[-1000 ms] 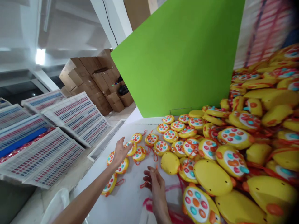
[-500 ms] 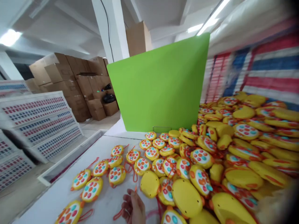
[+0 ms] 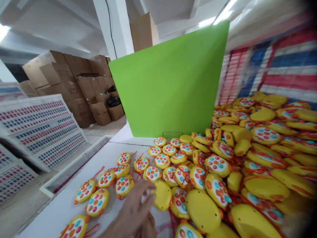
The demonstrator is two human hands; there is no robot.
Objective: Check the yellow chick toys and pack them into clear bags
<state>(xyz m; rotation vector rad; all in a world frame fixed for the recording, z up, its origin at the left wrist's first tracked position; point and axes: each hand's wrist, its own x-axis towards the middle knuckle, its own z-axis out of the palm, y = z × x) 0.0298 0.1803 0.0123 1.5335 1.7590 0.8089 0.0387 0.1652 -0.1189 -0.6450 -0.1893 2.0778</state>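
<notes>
The half-curled left hand (image 3: 135,202) came over the right hand (image 3: 149,227) (mostly hidden; can't tell if either grips anything), and a bump could slide the yellow toy (image 3: 163,195) right.

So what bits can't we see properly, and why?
In the head view:
Right hand: mostly hidden by the left hand.
Left fingertips: blurred, so whether they touch the plain yellow toy is unclear.
Nearest left toy: cut off by the bottom edge.
Pile: its lower toys are covered by upper ones.
</notes>
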